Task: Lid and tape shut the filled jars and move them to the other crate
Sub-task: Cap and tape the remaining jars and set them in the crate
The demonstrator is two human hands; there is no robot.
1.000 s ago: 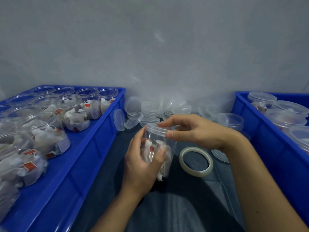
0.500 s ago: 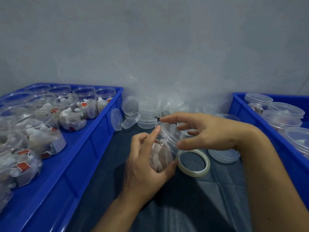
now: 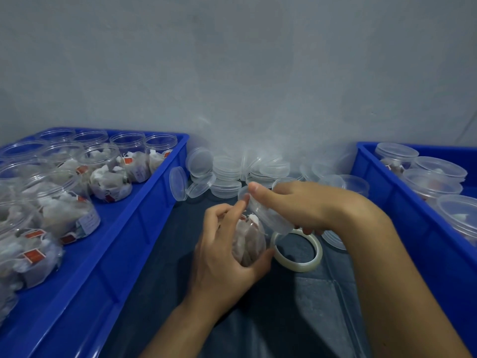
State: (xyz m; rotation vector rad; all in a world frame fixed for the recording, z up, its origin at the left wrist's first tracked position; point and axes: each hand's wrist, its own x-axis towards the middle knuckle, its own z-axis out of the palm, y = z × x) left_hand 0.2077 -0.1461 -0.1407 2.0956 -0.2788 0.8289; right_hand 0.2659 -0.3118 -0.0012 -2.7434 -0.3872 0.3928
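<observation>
So the left hand [image 3: 227,254] is wrapped around a clear plastic jar stuffed with white tea bags [image 3: 249,241], holding it tilted toward the right over the dark surface [image 3: 258,319] between the crates. The right hand [image 3: 296,205] grips the clear round plastic lid [image 3: 265,213] on the jar's mouth, thumb on top, fingers curled under the far edge. Looks like the lid is seated, but it's hard to tell through all that clear plastic. A roll of clear tape [image 3: 299,250] lies flat just beside the jar, on its right. The blue plastic crate on the left [image 3: 144,215] holds open filled jars, the blue crate on the right [image 3: 387,192] holds lidded ones, and a pile of loose clear lids [image 3: 227,171] sits by the wall
</observation>
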